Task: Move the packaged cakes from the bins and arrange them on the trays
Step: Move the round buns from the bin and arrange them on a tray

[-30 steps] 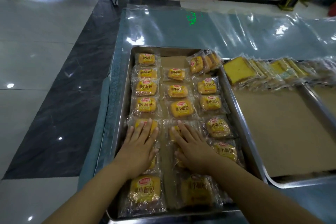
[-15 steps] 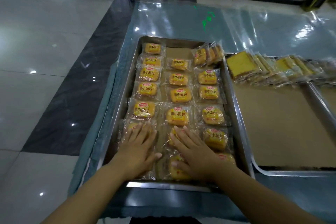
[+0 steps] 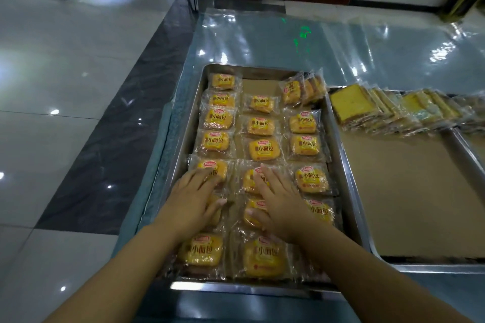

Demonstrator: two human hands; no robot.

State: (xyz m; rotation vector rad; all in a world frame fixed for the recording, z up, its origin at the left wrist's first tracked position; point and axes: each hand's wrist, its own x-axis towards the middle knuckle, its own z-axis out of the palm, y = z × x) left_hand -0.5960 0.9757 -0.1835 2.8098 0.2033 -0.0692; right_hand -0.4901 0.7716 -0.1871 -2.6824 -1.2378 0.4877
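Cakes point(image 3: 265, 149) fill the centre tray point(image 3: 181, 123) in three columns. One gap remains at top middle, and a few packs stand on edge at its upper right corner. Left hand point(image 3: 194, 199) and right hand point(image 3: 278, 204) lie flat on lower-row packs, grip wide, holding nothing. The second tray point(image 3: 433, 267), right of frame, carries only one row of slices point(image 3: 351, 105) along its top. Bins not in view. Judged: first tray nearly complete, second barely begun.

My left hand point(image 3: 193, 198) lies flat over a wrapped cake point(image 3: 214, 214), hiding all but its right edge. My right hand point(image 3: 279, 202) covers half of the middle-row packs point(image 3: 256, 214) beneath it. Right of that hand, the second tray point(image 3: 430, 267) and its sliced cakes point(image 3: 393, 107) run off frame, blurred.
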